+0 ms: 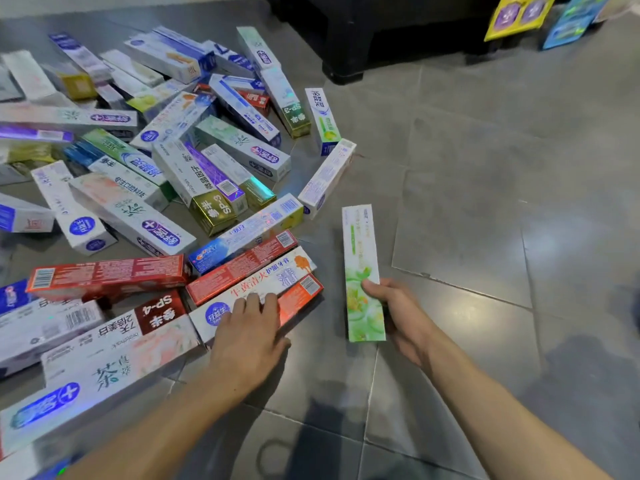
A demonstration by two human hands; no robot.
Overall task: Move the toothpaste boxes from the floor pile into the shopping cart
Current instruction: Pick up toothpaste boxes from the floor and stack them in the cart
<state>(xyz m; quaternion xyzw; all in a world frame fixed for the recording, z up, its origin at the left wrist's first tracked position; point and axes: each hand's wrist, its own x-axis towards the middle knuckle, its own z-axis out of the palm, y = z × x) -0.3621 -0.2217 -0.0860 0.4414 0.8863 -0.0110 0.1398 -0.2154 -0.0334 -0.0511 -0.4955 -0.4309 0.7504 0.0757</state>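
The green box [363, 271] is in the right hand [398, 313], pinched near its lower end with the thumb on its face, clear of the pile and just above the grey floor [485, 168]. Its long axis runs nearly straight away from the person, leaning slightly left at the far end. The left hand [249, 327] rests on a white box with orange print [256, 289] at the pile's [156, 150] edge, fingers bent over its top. Dozens of boxes remain scattered; no cart is visible, so most of the job seems left.
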